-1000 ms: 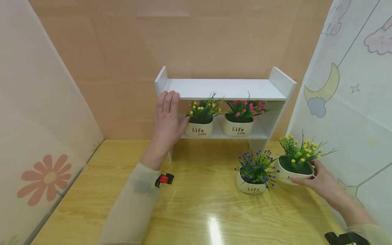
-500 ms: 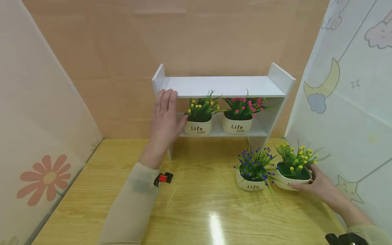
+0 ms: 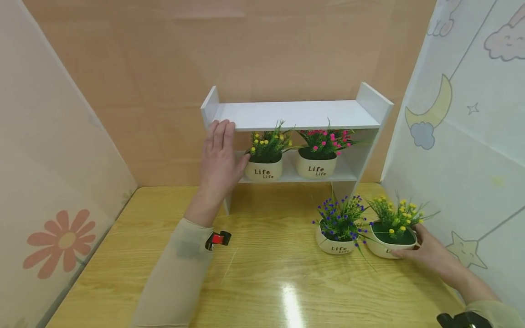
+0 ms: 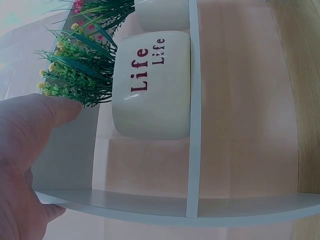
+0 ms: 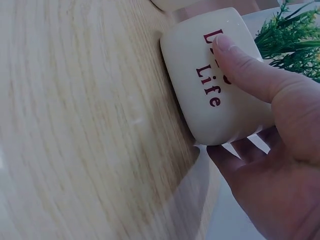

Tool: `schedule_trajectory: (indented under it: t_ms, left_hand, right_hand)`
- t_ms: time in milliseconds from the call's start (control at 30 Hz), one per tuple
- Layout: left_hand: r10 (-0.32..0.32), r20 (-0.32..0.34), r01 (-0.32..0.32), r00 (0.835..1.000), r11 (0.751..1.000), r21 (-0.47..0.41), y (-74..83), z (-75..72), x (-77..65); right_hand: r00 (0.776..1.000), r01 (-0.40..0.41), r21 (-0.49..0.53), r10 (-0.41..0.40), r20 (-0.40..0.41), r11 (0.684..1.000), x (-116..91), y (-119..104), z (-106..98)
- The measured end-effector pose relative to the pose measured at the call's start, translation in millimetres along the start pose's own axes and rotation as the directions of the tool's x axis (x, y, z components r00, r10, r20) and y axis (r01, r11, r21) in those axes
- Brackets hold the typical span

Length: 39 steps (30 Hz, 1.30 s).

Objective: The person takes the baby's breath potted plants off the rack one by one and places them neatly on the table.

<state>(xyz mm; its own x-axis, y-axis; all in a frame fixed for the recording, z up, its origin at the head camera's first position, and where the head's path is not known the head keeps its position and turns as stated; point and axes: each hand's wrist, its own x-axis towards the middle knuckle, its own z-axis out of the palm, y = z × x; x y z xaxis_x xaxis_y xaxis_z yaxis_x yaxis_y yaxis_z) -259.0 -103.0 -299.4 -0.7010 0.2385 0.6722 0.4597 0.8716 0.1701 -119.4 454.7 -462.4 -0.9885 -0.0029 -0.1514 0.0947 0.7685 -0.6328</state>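
Note:
In the head view, my right hand point(image 3: 426, 250) grips a cream pot of yellow flowers point(image 3: 391, 237), thumb on its lettered front and fingers around its far side. Right beside it stands a matching pot of blue-purple flowers point(image 3: 337, 237). My left hand point(image 3: 219, 161) rests with straight fingers on the upper left front corner of a white two-tier shelf point(image 3: 295, 115). Its thumb point(image 4: 60, 111) lies near another potted plant with yellow flowers point(image 4: 152, 85) on the middle board. A pink-flowered potted plant point(image 3: 316, 166) stands to the right of that one.
Wooden table point(image 3: 254, 273) carries the shelf and the two front pots. A brown backdrop point(image 3: 287, 50) rises behind the shelf. Patterned walls flank the table: the left wall point(image 3: 53, 136) and the right wall point(image 3: 459, 159).
My right hand has moved the yellow-flowered pot down and slightly left, to the table beside the blue-purple one. The left hand stays at the shelf corner. The head view has shifted slightly.

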Motion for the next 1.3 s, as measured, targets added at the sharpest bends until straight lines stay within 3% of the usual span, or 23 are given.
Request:
schedule_trajectory:
  t_ms: [333,900,1300]
  left_hand:
    - [0.003,-0.011,-0.003,1.000,1.000,0.009,-1.3,2.3,0.3]
    - [0.009,-0.014,-0.009,1.000,1.000,0.022,-2.2,2.5,0.3]
    - [0.005,-0.012,-0.005,1.000,1.000,0.019,-1.3,1.7,-0.1]
  right_hand:
    - [0.999,0.035,0.004,-0.035,-0.005,0.999,-0.7,5.4,2.8]
    - [1.000,-0.010,-0.003,0.010,0.003,1.000,-0.5,4.4,5.9]
    - [1.000,0.019,0.161,-0.020,0.003,0.987,-5.6,0.7,-2.0]
